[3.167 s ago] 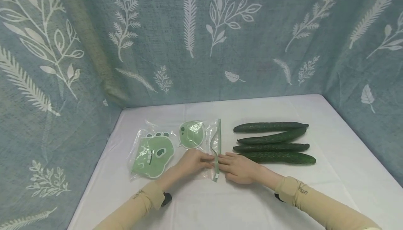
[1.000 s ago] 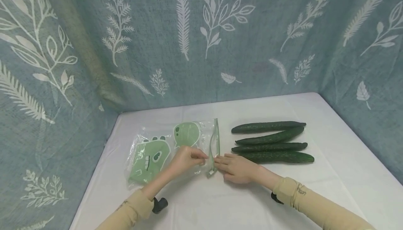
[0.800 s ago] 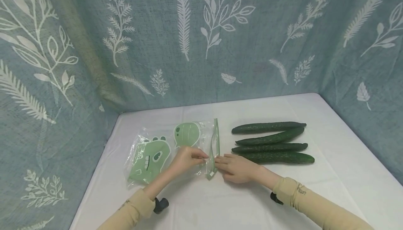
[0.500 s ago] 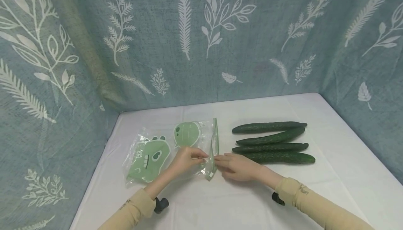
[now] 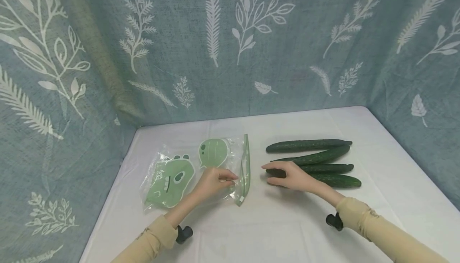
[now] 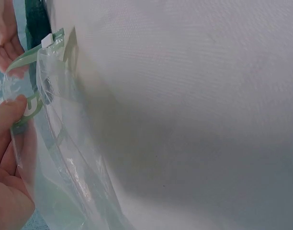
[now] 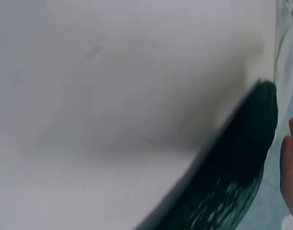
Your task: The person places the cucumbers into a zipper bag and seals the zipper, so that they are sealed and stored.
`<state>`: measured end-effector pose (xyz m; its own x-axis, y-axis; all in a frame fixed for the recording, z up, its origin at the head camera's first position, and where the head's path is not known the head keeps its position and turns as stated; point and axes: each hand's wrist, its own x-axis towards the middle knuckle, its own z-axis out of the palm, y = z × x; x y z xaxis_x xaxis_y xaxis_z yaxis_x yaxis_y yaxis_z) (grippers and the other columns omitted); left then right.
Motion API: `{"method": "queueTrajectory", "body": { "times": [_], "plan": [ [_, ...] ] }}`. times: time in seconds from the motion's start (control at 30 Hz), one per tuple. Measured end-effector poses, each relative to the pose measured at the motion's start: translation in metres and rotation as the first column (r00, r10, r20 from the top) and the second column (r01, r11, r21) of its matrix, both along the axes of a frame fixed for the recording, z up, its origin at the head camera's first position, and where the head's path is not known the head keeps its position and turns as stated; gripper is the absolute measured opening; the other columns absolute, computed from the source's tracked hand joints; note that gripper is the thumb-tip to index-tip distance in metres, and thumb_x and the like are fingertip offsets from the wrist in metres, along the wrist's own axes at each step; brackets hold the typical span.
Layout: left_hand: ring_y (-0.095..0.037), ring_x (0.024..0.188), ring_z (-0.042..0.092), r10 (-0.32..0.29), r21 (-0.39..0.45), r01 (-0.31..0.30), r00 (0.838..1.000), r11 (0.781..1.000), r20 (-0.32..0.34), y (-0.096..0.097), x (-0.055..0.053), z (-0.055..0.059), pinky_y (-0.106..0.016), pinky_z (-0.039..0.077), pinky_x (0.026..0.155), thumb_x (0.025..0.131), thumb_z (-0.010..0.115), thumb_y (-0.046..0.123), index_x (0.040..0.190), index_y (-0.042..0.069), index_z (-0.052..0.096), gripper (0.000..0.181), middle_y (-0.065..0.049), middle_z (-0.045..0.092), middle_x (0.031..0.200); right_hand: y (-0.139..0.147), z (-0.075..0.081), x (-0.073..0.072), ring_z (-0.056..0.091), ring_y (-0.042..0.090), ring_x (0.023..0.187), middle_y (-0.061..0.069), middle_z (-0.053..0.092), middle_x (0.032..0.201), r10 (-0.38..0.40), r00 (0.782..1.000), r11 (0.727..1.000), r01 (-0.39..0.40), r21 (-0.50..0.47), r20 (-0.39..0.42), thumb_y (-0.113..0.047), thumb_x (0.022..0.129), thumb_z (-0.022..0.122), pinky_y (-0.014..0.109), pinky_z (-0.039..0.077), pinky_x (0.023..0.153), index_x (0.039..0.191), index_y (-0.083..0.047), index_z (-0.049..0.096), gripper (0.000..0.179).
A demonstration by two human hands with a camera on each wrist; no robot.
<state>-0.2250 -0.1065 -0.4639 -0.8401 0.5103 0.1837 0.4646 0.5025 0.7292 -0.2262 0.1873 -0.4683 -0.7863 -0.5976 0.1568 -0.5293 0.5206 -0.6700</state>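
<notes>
A clear zip bag (image 5: 233,151) with a green dinosaur print lies flat on the left of the table, its green zip edge (image 5: 248,151) towards the right. My left hand (image 5: 213,185) pinches the bag's film near the mouth between thumb and fingers; in the left wrist view the mouth gapes beside a white slider (image 6: 47,40). Several dark green cucumbers (image 5: 338,180) lie side by side to the right. Over their left ends hovers my right hand (image 5: 292,177), thumb and fingers apart. The right wrist view shows one cucumber (image 7: 228,172) close up beside the fingers (image 7: 291,163).
A white cloth covers the table (image 5: 258,235). Blue-green curtains (image 5: 201,87) with white leaf patterns stand behind it and on both sides. Each wrist carries a small black device (image 5: 184,235) below the sleeve cuff.
My right hand has left the bag's zip edge and moved right, onto the cucumbers' left ends, with its fingers spread. Earlier my left hand drew the bag's mouth slightly left; it keeps its pinch.
</notes>
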Motion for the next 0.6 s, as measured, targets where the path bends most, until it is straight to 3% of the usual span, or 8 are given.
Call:
{"method": "queueTrajectory", "body": {
  "times": [0.2,0.43,0.6],
  "plan": [
    [-0.020,0.090,0.071,0.002,-0.001,-0.002,1.000,1.000,-0.005,0.001,0.000,0.003,-0.020,0.058,0.082,0.081,0.070,0.003,0.092,0.008,0.074,0.013,-0.006,0.075,0.094,0.031,0.010,-0.006,0.062,0.022,0.114,0.004,0.064,0.125,-0.054,0.990,0.998,0.059,-0.036,0.131,-0.031,0.089,0.066,0.035,0.054,0.096,0.125,-0.010,0.061,0.042],
    [-0.021,0.090,0.071,0.007,0.000,-0.007,1.000,1.000,0.012,0.001,0.000,0.004,-0.020,0.058,0.081,0.081,0.070,0.004,0.093,0.007,0.074,0.013,-0.007,0.075,0.094,0.067,0.019,-0.011,0.063,0.028,0.110,0.011,0.067,0.119,-0.032,0.980,0.999,0.024,0.042,0.198,-0.029,0.091,0.063,0.032,0.056,0.090,0.123,-0.005,0.061,0.040],
    [-0.020,0.089,0.072,0.011,-0.010,-0.011,1.000,1.000,0.011,0.002,-0.002,0.003,-0.019,0.058,0.079,0.081,0.071,0.005,0.092,0.007,0.074,0.012,-0.006,0.075,0.094,0.093,0.023,-0.007,0.063,0.030,0.108,0.014,0.067,0.117,-0.057,0.977,0.996,0.041,0.080,0.207,-0.026,0.091,0.064,0.030,0.056,0.089,0.120,-0.003,0.062,0.037]
  ]
}}
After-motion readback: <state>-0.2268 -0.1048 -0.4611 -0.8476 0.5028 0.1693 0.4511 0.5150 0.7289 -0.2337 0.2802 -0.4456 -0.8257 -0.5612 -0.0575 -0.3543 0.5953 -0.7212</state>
